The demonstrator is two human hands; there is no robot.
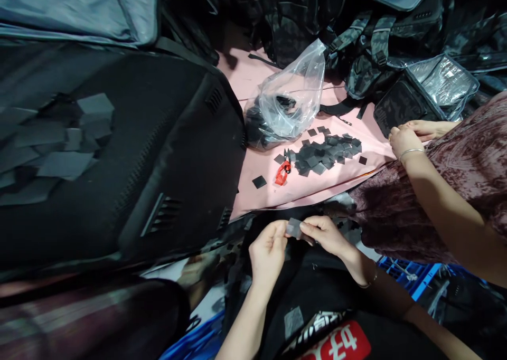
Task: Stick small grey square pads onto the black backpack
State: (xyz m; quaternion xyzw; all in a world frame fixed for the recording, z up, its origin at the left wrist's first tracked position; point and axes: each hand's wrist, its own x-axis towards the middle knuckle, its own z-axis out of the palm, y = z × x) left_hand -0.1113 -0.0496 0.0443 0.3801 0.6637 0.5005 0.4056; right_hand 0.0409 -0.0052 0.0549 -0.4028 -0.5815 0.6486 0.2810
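Observation:
A small dark grey square patch [294, 227] is stretched between my two hands, just in front of the table's near edge. Its left side is pinched by the thumb and fingers of my left hand [268, 250]. My right hand [325, 234] grips the opposite side, fingertips closed on it. Beyond them on the pink tabletop [273, 193] lies a loose pile of black square patches [322, 154]. Beside the pile are small scissors with red handles [282, 173], and a single patch [259, 182] lies apart.
A clear plastic bag [293, 104] holding black pieces stands behind the pile. At left a large black bag [174, 138] carries more grey patches [65, 162]. On the right, a co-worker's hands [407, 138] hold a black camouflage bag [400, 106]. Blue crates [425, 281] sit below.

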